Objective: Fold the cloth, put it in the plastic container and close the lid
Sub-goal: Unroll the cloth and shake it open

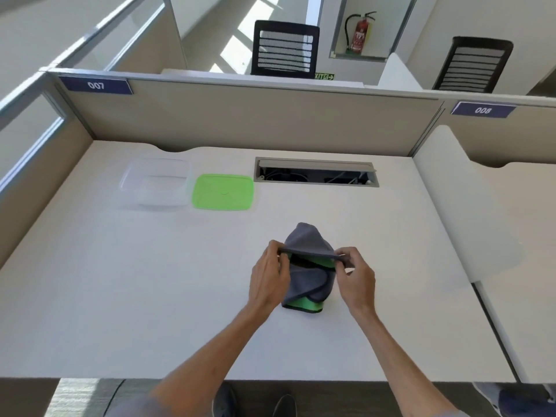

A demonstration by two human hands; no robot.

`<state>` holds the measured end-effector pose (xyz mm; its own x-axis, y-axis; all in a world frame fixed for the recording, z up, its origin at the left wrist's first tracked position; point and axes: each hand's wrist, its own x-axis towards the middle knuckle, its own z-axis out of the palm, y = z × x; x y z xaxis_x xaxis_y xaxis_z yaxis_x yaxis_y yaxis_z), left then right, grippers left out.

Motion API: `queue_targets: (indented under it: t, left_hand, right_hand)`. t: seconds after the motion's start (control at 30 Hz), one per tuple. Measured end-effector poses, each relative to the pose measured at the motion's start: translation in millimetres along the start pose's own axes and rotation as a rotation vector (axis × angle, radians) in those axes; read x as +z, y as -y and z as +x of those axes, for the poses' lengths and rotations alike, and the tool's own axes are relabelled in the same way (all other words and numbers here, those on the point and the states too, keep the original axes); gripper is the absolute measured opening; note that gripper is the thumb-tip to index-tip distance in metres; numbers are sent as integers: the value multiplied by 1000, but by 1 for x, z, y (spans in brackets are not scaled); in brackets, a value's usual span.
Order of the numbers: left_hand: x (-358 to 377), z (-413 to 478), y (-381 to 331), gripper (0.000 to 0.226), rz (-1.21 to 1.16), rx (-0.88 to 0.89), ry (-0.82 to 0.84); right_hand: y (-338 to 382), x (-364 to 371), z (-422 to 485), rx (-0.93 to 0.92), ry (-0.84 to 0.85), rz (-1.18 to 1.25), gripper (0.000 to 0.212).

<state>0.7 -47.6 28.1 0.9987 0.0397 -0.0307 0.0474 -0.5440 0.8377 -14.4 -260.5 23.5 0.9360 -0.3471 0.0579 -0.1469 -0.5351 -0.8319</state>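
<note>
Cloth (pixel 307 275): grey with green reverse and dark edging, partly folded, bunched, one edge lifted taut. Plastic container (pixel 156 185): clear, rectangular, open, upright, far left beyond the cloth. Lid (pixel 223 192): green, flat, just beside the container's right side.

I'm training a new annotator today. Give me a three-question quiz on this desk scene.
1. True or false: the lid is on the container.
2. What do the left hand and right hand hold?
3. The lid lies: A) left of the container, B) right of it, C) under it.

Key: 1 false; 2 the cloth; 3 B.
</note>
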Motion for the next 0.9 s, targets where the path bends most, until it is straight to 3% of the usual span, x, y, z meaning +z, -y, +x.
queue_targets:
  t: [0.13, 0.4, 0.47, 0.53, 0.6, 0.73, 0.9]
  left_hand:
    - [-19, 10, -12, 20, -143, -57, -3]
    - [-43, 7, -47, 44, 0, 166, 115]
    - [-47, 6, -53, 39, 77, 205, 148]
    - [-50, 7, -53, 20, 207, 218, 203]
    - [-54, 8, -45, 5, 301, 152, 277]
    - [-76, 14, -22, 24, 255, 46, 274]
    - [-126, 45, -8, 23, 222, 144, 143]
  right_hand:
    - [32, -15, 26, -89, -39, 37, 23]
    - [115, -46, 80, -308, -71, 100, 12]
    - [132, -51, 88, -345, -25, 118, 12]
    - [145, -57, 93, -363, 8, 149, 11]
    - [158, -67, 97, -378, 16, 186, 10]
    - [175, -96, 105, -444, 53, 201, 9]
    - [175, -137, 112, -475, 79, 174, 4]
